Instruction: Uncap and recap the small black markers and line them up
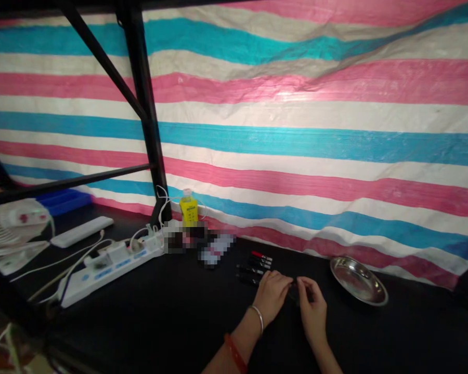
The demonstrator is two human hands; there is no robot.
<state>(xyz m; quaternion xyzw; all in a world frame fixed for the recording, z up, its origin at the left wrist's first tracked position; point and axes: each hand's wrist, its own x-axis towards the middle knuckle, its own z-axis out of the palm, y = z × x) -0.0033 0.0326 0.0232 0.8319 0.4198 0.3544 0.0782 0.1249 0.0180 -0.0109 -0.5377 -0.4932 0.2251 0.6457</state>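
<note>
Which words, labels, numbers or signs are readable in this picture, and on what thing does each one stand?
No text can be read.
Bottle: yellow label, print too small.
Power strip: blue labels, too blurred.
Pens: markings too small.
Packets beside the strip: pixelated, unreadable.
Dark thing held by left hand and right hand: no text shows.

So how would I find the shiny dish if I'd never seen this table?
Start at the big pink, blue and white striped sheet hanging behind the black table. Follow its bottom edge rightwards, just past the person's right hand. The dish lies there: the only round, shiny silver thing, while the pens nearby are thin and dark.
</note>
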